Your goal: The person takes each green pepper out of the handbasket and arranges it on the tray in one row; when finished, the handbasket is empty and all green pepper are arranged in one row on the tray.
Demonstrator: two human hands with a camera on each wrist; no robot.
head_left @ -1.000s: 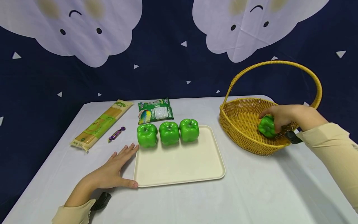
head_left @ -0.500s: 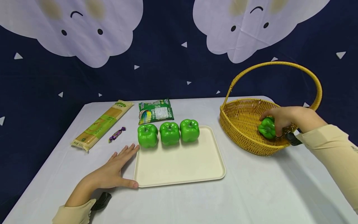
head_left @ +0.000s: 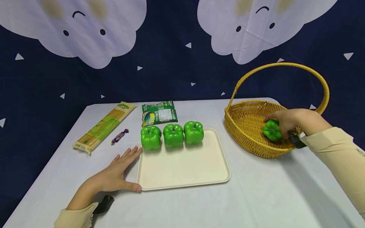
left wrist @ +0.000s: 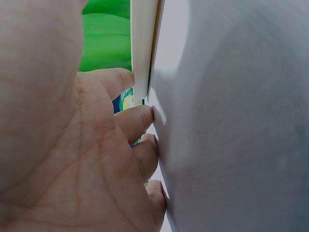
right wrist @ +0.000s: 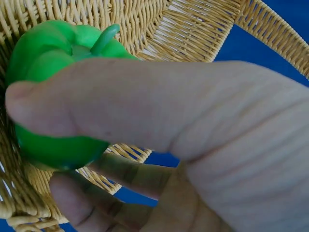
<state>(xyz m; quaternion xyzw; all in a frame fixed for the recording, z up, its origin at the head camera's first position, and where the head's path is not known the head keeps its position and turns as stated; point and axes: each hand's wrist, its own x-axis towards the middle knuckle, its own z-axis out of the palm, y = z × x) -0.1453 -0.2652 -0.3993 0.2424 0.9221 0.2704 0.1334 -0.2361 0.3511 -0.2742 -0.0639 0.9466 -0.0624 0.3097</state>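
In the head view, my right hand (head_left: 295,120) reaches into the yellow wicker basket (head_left: 248,144) and grips a green bell pepper (head_left: 272,130) low inside it. The right wrist view has my thumb lying across this pepper's side, its stem (right wrist: 105,39) showing above. Fingers curl beneath it, partly hidden. My left hand (head_left: 114,175) lies with spread, straight fingers against the left edge of a cream tray (head_left: 185,169). Along the tray's back edge stand three more bell peppers: left (head_left: 151,138), middle (head_left: 173,136) and right (head_left: 193,133).
Behind the peppers lies a green snack bag (head_left: 159,113). A long noodle packet (head_left: 104,126) and a purple wrapped candy (head_left: 119,136) are at the left of the white-covered table (head_left: 256,193). The basket's tall handle (head_left: 280,64) arches over the right wrist area.
Very little differs. My right hand stays on the bell pepper in the basket, with only a slight shift of hand and forearm. The left hand remains at the tray's edge.
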